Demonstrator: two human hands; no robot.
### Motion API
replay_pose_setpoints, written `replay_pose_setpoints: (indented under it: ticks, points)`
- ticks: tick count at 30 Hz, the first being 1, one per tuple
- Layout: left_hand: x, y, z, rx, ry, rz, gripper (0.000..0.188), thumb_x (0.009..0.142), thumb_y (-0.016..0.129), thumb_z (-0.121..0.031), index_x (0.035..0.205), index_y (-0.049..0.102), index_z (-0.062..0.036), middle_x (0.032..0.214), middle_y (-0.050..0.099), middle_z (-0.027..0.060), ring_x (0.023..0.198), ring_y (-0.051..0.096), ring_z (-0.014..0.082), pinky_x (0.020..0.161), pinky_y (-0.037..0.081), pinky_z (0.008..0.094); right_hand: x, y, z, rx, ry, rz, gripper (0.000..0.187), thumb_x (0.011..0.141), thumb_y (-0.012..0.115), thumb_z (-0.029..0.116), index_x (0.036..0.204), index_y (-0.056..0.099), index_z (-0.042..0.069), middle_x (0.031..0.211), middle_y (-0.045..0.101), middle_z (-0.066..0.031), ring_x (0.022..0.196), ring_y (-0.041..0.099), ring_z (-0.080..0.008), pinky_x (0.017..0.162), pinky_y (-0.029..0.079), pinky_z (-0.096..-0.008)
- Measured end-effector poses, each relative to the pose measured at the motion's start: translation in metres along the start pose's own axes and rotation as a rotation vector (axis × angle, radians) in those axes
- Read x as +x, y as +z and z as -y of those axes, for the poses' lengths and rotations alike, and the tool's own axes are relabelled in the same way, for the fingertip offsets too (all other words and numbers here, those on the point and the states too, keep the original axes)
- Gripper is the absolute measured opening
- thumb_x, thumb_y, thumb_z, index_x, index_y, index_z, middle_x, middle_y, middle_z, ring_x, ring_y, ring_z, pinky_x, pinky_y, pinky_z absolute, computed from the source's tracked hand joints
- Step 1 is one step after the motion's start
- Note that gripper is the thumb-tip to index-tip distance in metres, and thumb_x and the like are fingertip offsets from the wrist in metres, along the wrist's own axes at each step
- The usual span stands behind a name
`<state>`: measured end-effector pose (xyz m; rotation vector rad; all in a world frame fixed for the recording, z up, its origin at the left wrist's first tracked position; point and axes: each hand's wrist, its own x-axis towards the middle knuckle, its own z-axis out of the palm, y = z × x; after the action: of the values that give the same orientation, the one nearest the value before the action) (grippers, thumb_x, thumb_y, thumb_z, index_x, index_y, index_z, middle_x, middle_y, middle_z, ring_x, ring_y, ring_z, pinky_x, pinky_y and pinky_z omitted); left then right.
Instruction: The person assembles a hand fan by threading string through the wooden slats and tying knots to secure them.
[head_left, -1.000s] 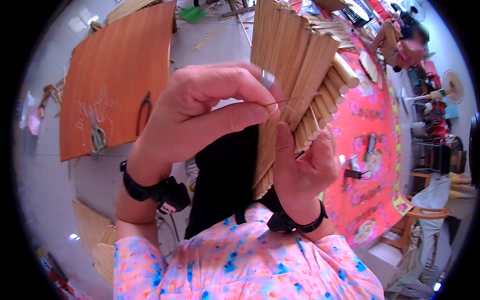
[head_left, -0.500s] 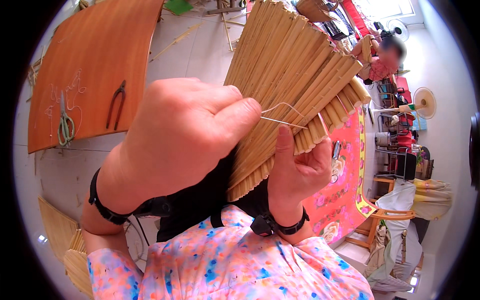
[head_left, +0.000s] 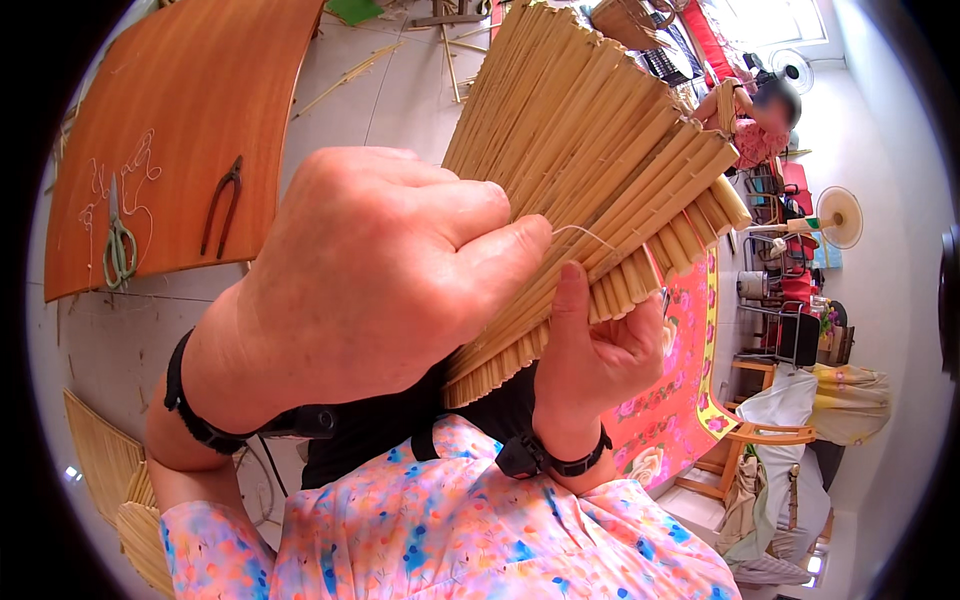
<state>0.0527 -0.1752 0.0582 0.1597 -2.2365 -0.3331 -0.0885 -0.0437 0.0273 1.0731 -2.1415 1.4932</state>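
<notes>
A fan-shaped panel of thin bamboo-like strips [head_left: 560, 130], sewn side by side, tilts across my lap. My left hand [head_left: 390, 270] is closed in a pinch over its front, thumb against forefinger. A pale thread [head_left: 585, 230] runs in a low curve from those fingertips to the strips near the panel's right edge. The needle seen a moment earlier is hidden now, apparently within the pinch. My right hand [head_left: 605, 350] grips the panel's lower right edge, thumb on the front face and fingers curled behind, beside a row of short strip ends [head_left: 625, 285].
On the orange-brown board [head_left: 190, 90] at left lie scissors [head_left: 120, 245], pliers [head_left: 222, 205] and loose white thread [head_left: 145, 170]. A red flowered cloth [head_left: 690, 350] spreads at right. Another person [head_left: 760, 130] sits far right, near a fan [head_left: 838, 217]. More strip panels [head_left: 105, 455] lie lower left.
My left hand has moved right, closer to my right thumb. The straight needle between fingers and strips no longer shows, and the thread loop is flatter. My right hand keeps its grip.
</notes>
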Motion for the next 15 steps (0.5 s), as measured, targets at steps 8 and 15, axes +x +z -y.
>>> replay_pose_setpoints:
  ticks: [8,15]
  points:
    - [-0.0007,0.0027,0.0007,0.006,0.007,-0.027,0.029,0.066,0.068,-0.006,0.095,0.071,-0.0035,0.059,0.046,0.0014,0.048,0.046,0.0185,0.044,0.034,0.0324,-0.0002,-0.0004,0.0003,0.027,0.007,0.008,0.031,0.072,0.084,0.022,0.077,0.062,0.001,0.068,0.067,-0.0091,0.054,0.062,-0.0167,0.052,0.048,-0.0284]
    - [0.0002,0.0026,0.0013,0.032,0.034,-0.034,0.031,0.064,0.064,-0.008,0.094,0.072,-0.0042,0.060,0.048,0.0008,0.049,0.049,0.0171,0.044,0.035,0.0306,0.0002,0.0018,-0.0015,0.048,0.000,-0.016,0.034,0.070,0.085,0.022,0.070,0.057,0.003,0.061,0.061,-0.0077,0.048,0.055,-0.0156,0.047,0.044,-0.0285]
